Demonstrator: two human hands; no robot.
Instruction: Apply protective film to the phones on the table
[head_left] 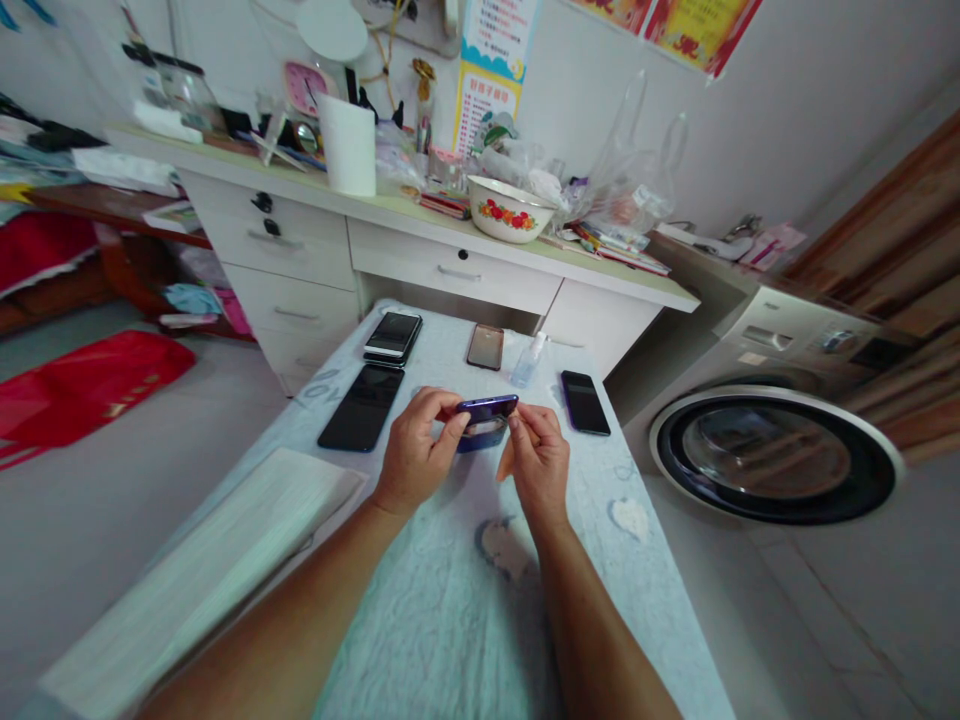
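A dark blue smartphone [487,408] is held tilted above the cloth-covered table [442,620], its glossy surface catching a reflection. My left hand [424,445] is closed on its left end, thumb and fingers pinching the edge. At the right corner, my right hand [540,455] pinches with thumb and forefinger; a small orange-tan shape shows below those fingers, too unclear to name. Just beyond the hands are a brownish phone or phone case [486,347] and a clear spray bottle [529,362]. Left of them lies a large black phone [364,408].
Stacked phones [394,336] sit at the table's far left, and another dark phone [585,402] near its right edge. A long pale folded sheet [202,570] lies along the left side. Behind stands a white desk [450,265] with a floral bowl [511,210]; a washing machine [776,455] is right.
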